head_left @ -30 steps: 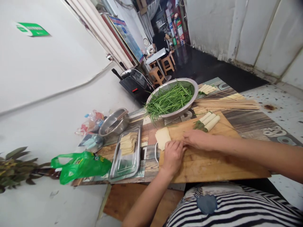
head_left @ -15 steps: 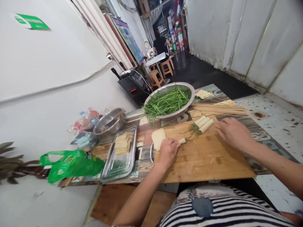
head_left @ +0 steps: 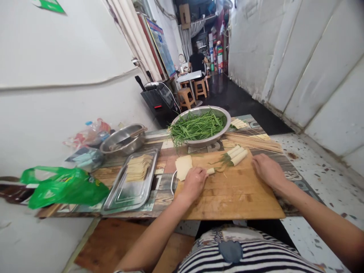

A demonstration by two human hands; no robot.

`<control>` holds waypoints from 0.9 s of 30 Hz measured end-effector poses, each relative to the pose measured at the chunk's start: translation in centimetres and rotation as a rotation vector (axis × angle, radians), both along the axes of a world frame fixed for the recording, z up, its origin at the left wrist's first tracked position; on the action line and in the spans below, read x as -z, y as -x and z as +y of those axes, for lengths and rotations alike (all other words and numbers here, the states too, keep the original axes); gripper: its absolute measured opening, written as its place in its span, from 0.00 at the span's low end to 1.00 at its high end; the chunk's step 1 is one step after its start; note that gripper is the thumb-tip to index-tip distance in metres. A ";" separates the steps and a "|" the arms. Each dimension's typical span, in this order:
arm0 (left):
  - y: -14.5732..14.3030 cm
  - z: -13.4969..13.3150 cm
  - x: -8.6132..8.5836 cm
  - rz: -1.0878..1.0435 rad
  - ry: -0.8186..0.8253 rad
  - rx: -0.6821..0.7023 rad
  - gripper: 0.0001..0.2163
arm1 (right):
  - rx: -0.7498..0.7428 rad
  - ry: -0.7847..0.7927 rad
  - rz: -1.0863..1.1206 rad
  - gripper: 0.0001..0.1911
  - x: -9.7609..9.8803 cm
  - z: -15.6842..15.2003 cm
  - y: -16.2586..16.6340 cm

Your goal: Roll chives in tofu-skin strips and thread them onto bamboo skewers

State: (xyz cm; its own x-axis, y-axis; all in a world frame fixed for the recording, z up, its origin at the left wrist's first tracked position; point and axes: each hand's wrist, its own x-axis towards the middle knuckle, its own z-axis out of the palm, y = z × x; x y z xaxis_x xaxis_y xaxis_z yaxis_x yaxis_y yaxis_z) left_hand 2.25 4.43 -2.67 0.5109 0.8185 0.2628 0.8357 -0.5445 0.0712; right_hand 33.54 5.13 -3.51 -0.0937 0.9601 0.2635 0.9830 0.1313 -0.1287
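Note:
My left hand (head_left: 196, 182) is closed around a small pale tofu-skin roll (head_left: 211, 171), with green chive ends sticking out to the right. Just behind it, flat square tofu-skin sheets (head_left: 184, 167) lie at the left edge of the wooden cutting board (head_left: 236, 197). Several finished rolls (head_left: 236, 154) stuffed with chives rest side by side at the board's far right. My right hand (head_left: 267, 170) is at the board's right edge, close to those rolls. Its fingers are bent inward and their tips point down; whatever they pinch is too small or hidden to make out.
Behind the board stands a metal basin (head_left: 209, 142) of chives (head_left: 199, 127), with thin wooden skewers (head_left: 256, 142) to its right. Left are a metal tray (head_left: 136, 199) with stacked tofu skin (head_left: 138, 167), a steel bowl (head_left: 123, 138) and a green bag (head_left: 68, 187). A person (head_left: 197, 62) sits far back.
The view has shifted, so the table appears farther left. My right hand has drawn in at the board's right edge, its fingers more bent. My left hand keeps its hold on the roll.

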 end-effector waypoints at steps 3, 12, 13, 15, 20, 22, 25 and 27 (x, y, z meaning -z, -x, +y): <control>-0.2 0.1 -0.4 0.017 0.027 -0.013 0.09 | -0.071 -0.177 0.002 0.17 -0.4 -1.2 -0.4; -0.4 0.5 -0.7 -0.015 0.078 -0.019 0.12 | -0.294 -0.453 0.152 0.09 -8.8 -7.8 2.2; -0.4 0.6 -0.7 -0.015 0.085 -0.019 0.11 | -0.329 -0.458 0.208 0.08 -9.5 -8.4 2.9; -0.5 0.7 -0.6 -0.008 0.099 -0.020 0.12 | -0.385 -0.447 0.318 0.09 -9.9 -9.2 4.3; -1.2 0.5 -0.1 -0.004 0.068 -0.077 0.13 | -0.398 -0.241 0.425 0.15 -4.5 -9.9 5.9; -1.5 0.3 -0.1 0.006 0.056 -0.105 0.13 | -0.376 -0.173 0.373 0.14 -1.9 -9.9 5.6; -1.8 0.0 -0.1 0.008 0.053 -0.122 0.13 | -0.378 -0.157 0.290 0.14 0.2 -10.0 5.0; -1.9 -0.2 -0.1 -0.012 0.055 -0.123 0.13 | -0.380 -0.158 0.251 0.14 0.3 -10.0 4.9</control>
State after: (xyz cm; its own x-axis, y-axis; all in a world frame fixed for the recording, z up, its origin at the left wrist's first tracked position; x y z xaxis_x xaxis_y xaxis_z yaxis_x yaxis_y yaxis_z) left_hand 4.16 4.27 -2.53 0.4027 0.8882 0.2213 0.8950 -0.4328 0.1080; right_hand 28.64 -4.88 -3.84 -0.3449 0.8168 0.4624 0.8026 0.5121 -0.3059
